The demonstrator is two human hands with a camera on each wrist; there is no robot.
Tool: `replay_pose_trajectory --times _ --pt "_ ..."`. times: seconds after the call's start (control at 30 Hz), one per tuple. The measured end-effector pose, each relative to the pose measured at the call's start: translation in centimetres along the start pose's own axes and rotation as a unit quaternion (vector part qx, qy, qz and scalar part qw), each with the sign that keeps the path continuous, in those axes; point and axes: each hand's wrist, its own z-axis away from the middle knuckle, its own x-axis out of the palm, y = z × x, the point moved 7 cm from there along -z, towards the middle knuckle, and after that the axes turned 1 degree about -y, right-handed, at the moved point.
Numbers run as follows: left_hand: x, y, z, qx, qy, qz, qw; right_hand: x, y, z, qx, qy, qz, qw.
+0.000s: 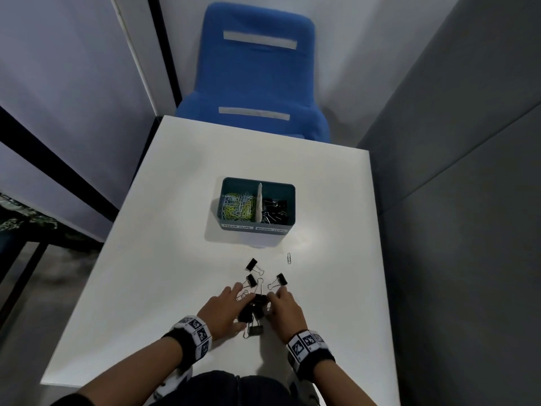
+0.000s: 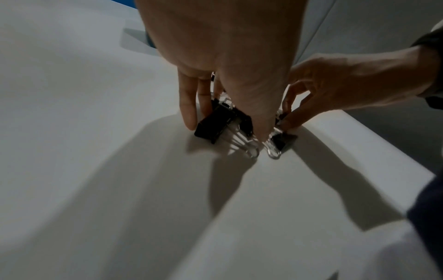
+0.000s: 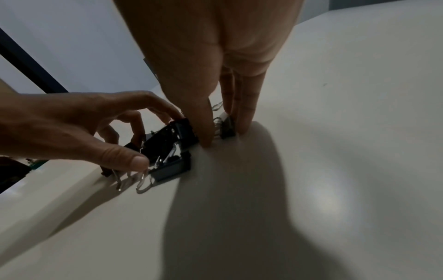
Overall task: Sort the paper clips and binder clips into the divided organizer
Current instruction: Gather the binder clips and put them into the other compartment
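Task well along, by my reading. The organizer sits mid-frame in the head view on the white desk. Its left compartment holds a heap of paper clips, yellow-green and pale; right of the white divider lie black binder clips. Two labels on the front wall, too small to read with confidence.

Left to sort, lower centre of the head view, left to right:
- Left hand, fingers curved down onto a cluster of black binder clips. Left wrist view shows fingertips against the side of one black clip, thumb pressing down on the wire handles. I read this as gathering and gripping, not a finished lift.
- A wire clip by the left fingertips, probably a paper clip; hard to tell.
- Three loose binder clips above the cluster, apart from both hands.
- Right hand, fingers bent onto the cluster's right side. Right wrist view shows fingertips either side of a small black clip, pinching it.
- One lone paper clip, right of centre, just below the organizer.

Binder clips: black folded bodies, silver wire handles splayed at odd angles, several tangled or stacked. Likely to snag on one another when lifted.

Remaining: roughly a handful of binder clips and one or two paper clips.
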Motion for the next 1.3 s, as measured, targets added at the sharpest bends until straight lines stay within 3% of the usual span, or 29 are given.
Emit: replay_pose_trajectory --times 0.2,0.33,0.5,0.83,0.93,1.1,1.23,1.3 --pt "-1.0 -0.2 -0.7 -0.037 0.007 0.004 0.999 -0.5 0.1 -1.0 0.012 0.042 -0.022 0.999" --pt "-1.0 -1.0 -1.0 -0.050 0.020 0.070 0.996 -0.7 0.9 -0.2 0.031 0.096 -0.037 0.994" --pt "-1.7 -2.0 -0.7 -0.058 0.069 0.139 0.986 -0.4 2.3 0.8 0.064 0.086 -0.021 0.994" --pt "-9.7 0.7 -3.6 -0.015 0.137 0.047 0.989 -2.2 5.2 1.2 0.107 0.081 -0.082 0.987" --pt "-9.7 1.2 -5.0 -0.024 0.085 0.024 0.996 -4.3 5.7 0.8 0.126 0.078 -0.115 0.982" --pt "-5.2 3.1 -5.6 0.011 -0.030 -0.024 0.999 -10.8 3.8 -1.6 0.115 0.107 -0.148 0.976" --pt "-3.8 4.1 -5.3 0.012 -0.025 -0.058 0.998 -17.7 0.6 -4.5 0.070 0.175 -0.156 0.969" --pt "-3.6 4.2 -5.3 0.027 0.008 -0.097 0.995 -20.6 -1.0 -6.1 0.045 0.215 -0.178 0.959"
